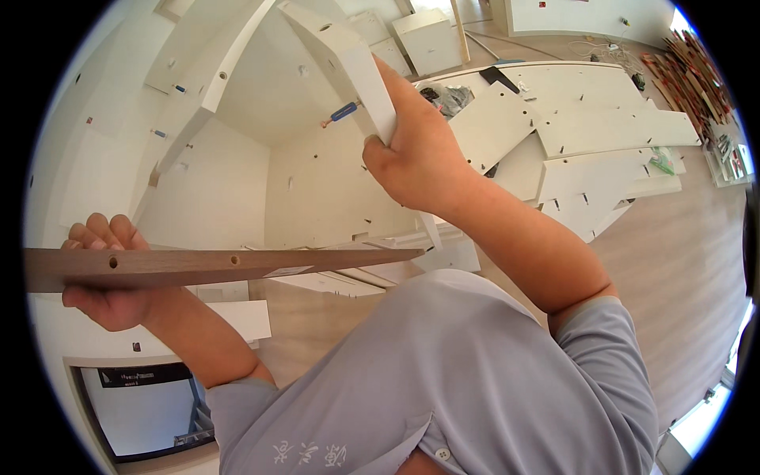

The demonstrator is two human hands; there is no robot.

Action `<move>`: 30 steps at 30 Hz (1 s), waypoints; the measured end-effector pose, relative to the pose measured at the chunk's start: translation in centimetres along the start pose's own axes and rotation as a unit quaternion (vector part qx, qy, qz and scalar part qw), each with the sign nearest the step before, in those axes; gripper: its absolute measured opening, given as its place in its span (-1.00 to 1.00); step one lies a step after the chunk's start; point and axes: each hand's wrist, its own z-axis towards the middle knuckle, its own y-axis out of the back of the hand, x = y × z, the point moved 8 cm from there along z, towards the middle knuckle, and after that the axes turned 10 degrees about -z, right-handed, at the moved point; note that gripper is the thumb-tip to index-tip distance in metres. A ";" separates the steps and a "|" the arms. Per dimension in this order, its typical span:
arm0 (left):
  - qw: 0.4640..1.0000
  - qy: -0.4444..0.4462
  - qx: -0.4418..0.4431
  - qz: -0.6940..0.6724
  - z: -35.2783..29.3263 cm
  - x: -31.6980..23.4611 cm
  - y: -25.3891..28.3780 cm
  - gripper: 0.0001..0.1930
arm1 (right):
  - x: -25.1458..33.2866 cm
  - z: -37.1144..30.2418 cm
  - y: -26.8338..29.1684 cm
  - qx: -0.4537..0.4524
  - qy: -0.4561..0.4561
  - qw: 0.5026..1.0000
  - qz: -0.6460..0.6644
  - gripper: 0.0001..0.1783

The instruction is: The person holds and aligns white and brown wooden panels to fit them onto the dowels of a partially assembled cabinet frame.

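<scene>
My left hand (111,277) grips a long brown wooden board (222,267) near its left end; the board runs horizontally across the view and has drilled holes along its edge. My right hand (416,154) is closed on the edge of a white cabinet panel (340,59) that stands tilted as part of a half-built white cabinet (317,182). A blue-handled screwdriver (340,112) sticks out just left of that panel.
Several white panels with drilled holes (602,127) lie stacked on the wooden floor (681,269) at right. A dark bag of fittings (447,96) rests behind my right hand. White boxes (427,39) stand at the back. Red and dark strips (697,79) lie far right.
</scene>
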 end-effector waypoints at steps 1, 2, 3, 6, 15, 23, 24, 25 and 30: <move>1.000 -0.005 -0.006 -0.002 -0.1 -0.1 0.0 -0.48 | 0.1 0.0 0.0 0.002 -0.003 1.000 -0.001 -0.07; 1.000 -0.009 -0.012 -0.005 -0.3 -0.2 0.0 -0.47 | 0.0 0.1 0.0 0.003 -0.005 1.000 -0.001 -0.08; 1.000 -0.014 -0.017 -0.007 -0.4 -0.4 0.1 -0.47 | 0.0 0.1 -0.2 0.007 -0.005 1.000 0.004 -0.08; 1.000 -0.011 -0.021 0.000 -0.4 -0.7 0.3 -0.46 | 0.0 0.2 -0.4 0.009 0.003 1.000 0.012 -0.09; 1.000 -0.020 -0.017 -0.010 -1.3 -2.2 1.1 -0.46 | 0.2 0.1 -0.6 -0.008 0.014 1.000 -0.003 -0.09; 0.999 -0.024 -0.046 -0.010 -1.6 -2.0 1.1 -0.47 | 0.6 -0.5 -0.8 -0.008 0.003 1.000 -0.011 -0.08; 0.998 -0.021 -0.050 -0.014 -1.6 -1.9 1.1 -0.47 | 0.6 -0.6 -0.9 -0.009 0.006 1.000 -0.012 -0.08; 0.998 -0.004 -0.053 -0.017 -1.4 -1.6 1.1 -0.48 | 0.8 -0.5 -1.1 -0.009 0.012 1.000 -0.015 -0.08; 0.997 -0.018 -0.077 -0.016 0.0 0.0 -1.4 -0.52 | 1.5 -0.5 -2.2 -0.007 0.032 0.999 -0.028 -0.09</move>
